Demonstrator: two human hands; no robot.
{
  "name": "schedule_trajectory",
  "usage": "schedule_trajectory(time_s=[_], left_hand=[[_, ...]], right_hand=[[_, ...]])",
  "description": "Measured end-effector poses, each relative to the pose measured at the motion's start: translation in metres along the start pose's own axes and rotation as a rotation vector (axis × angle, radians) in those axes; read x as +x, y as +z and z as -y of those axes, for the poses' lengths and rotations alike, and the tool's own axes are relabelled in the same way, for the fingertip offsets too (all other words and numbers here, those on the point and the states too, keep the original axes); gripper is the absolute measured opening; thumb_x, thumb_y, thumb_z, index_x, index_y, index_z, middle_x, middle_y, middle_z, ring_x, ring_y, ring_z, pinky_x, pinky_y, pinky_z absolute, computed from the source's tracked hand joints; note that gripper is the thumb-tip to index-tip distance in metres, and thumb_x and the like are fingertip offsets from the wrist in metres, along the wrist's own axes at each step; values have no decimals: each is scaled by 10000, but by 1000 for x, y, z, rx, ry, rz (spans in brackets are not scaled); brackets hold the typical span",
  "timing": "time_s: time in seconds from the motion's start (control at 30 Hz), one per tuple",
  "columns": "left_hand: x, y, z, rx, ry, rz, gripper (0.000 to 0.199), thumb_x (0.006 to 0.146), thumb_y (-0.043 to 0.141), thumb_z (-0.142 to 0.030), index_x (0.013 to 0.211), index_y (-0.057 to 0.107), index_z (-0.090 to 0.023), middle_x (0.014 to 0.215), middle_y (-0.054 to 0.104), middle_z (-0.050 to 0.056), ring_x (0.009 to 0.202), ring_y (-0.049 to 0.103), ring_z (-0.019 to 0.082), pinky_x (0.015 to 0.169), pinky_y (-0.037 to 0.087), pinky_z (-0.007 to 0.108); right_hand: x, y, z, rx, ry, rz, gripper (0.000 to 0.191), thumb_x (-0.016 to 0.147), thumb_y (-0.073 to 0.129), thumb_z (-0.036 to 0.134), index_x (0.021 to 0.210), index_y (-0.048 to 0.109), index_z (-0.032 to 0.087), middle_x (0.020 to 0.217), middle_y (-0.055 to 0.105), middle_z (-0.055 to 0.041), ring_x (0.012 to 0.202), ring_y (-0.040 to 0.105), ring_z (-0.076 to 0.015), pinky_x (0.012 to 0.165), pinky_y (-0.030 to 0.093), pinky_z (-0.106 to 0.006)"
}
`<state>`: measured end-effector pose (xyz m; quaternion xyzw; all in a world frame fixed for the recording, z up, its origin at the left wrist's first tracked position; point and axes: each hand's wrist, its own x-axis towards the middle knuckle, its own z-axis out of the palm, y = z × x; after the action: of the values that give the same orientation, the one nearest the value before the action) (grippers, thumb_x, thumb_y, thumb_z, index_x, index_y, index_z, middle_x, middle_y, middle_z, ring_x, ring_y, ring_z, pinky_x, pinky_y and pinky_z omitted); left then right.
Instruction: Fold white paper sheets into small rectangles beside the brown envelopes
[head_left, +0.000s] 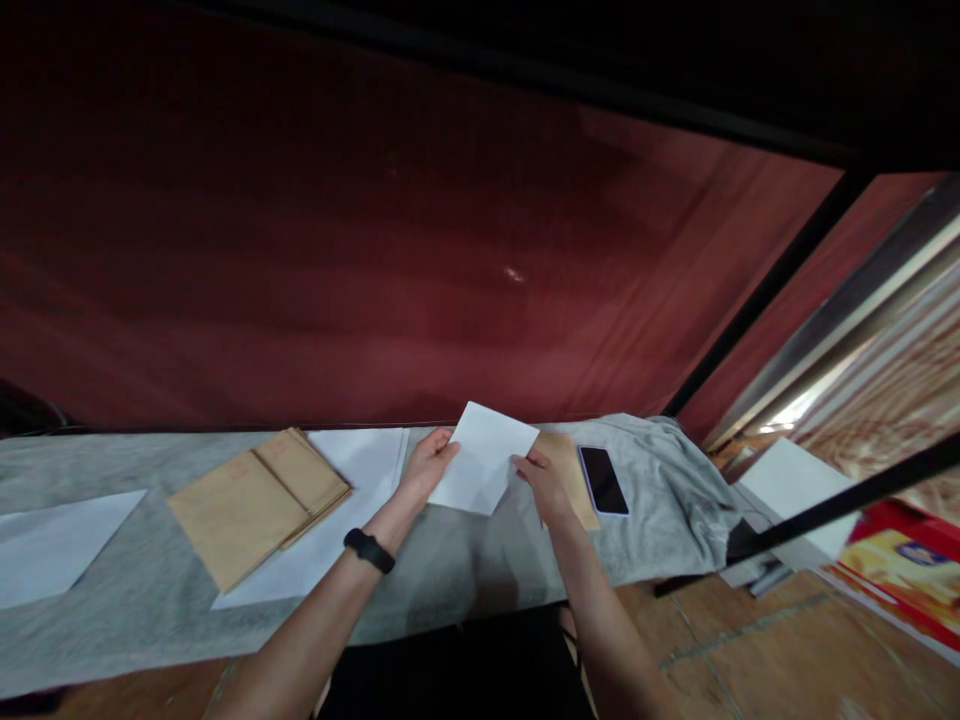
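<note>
A white sheet of paper (484, 458) is held over the middle of the cloth-covered surface. Its left edge is gripped by the left hand (431, 460) and its right edge is pinched by the right hand (536, 475), both thumbs being laid on top; the fingers beneath are mostly hidden. Whether the paper is folded cannot be told. It could be creased if it were pulled unevenly by the two hands. The brown envelope (576, 485) near the right wrist, or the smartphone (604, 480) beside it, could be pushed by a careless forearm. The surface is covered by a wrinkled grey cloth (435, 580), on which a stack of brown envelopes (240, 505) is laid partly over white papers (375, 460). Behind, a dark red panel (420, 250) is seen; below, a tiled floor (720, 650).
</note>
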<state>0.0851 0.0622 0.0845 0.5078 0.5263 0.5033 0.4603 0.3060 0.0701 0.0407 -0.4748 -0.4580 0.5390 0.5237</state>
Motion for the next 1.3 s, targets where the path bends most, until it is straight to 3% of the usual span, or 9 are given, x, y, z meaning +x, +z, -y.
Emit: schedule_trajectory(time_s=[0.2,0.37,0.6,0.7,0.77,0.87,0.97,1.13,1.3], left_hand=[[-16,-13,0,123,168,-6,164,777,633,-331,883,657,-209,1072,746,54,1100,653,230,1036,454,369],[-54,-21,48,247,172,79,115,721,607,-151,747,684,-232,982,769,56,1129,663,248,1074,445,409],[-75,-38,96,458,170,262,389,758,464,-67,906,766,-262,1152,764,35,1169,662,195,1137,423,420],[-71,-38,90,488,177,192,439,776,416,-74,1013,749,-235,1213,739,49,1208,641,184,1128,444,394],[-73,-34,81,495,187,99,408,823,421,-121,1067,730,-230,1244,720,55,1217,634,196,1130,446,400],[-86,-28,71,489,215,-162,366,901,493,-275,1227,653,-223,1406,611,78,1348,527,239,1167,402,435],[-110,-21,72,373,64,-447,596,914,566,-430,1457,435,-223,1534,473,118,1417,447,269,1109,468,423],[-140,-4,90,-39,-350,-255,698,944,517,-462,1549,232,-261,1352,647,137,1180,669,257,831,613,358],[-127,0,107,42,-237,-275,589,809,600,-267,1382,497,-178,1262,702,130,1158,672,281,946,568,409]], right_hand=[[-13,-10,14,-154,-191,8,280,769,676,395,957,757,204,999,762,-52,978,683,-239,925,515,-375],[-66,-12,-28,-305,-238,90,259,747,667,231,976,786,251,1152,747,-59,1131,667,-256,1065,473,-444],[-116,-21,-72,-1056,-479,372,636,742,561,15,1322,653,258,1426,602,-62,1347,530,-234,1153,408,-462],[-124,-13,-75,-1134,-536,403,624,791,587,68,1391,593,240,1448,583,-67,1339,535,-228,1174,385,-434],[-127,-2,-76,-1143,-538,314,559,858,581,134,1409,575,225,1415,612,-80,1309,561,-235,1161,402,-427],[-129,16,-78,-1134,-483,124,470,937,511,188,1401,582,208,1361,650,-100,1236,617,-239,1091,468,-400],[-133,33,-82,-1147,-439,68,468,924,503,168,1378,604,224,1364,648,-93,1202,639,-248,1041,501,-390],[-140,52,-85,-1142,-441,223,477,878,575,165,1350,628,205,1369,647,-80,1232,616,-265,1098,460,-419],[-140,46,-71,-968,-529,454,415,971,548,310,1374,604,230,1406,622,-62,1289,576,-225,1144,421,-392]])
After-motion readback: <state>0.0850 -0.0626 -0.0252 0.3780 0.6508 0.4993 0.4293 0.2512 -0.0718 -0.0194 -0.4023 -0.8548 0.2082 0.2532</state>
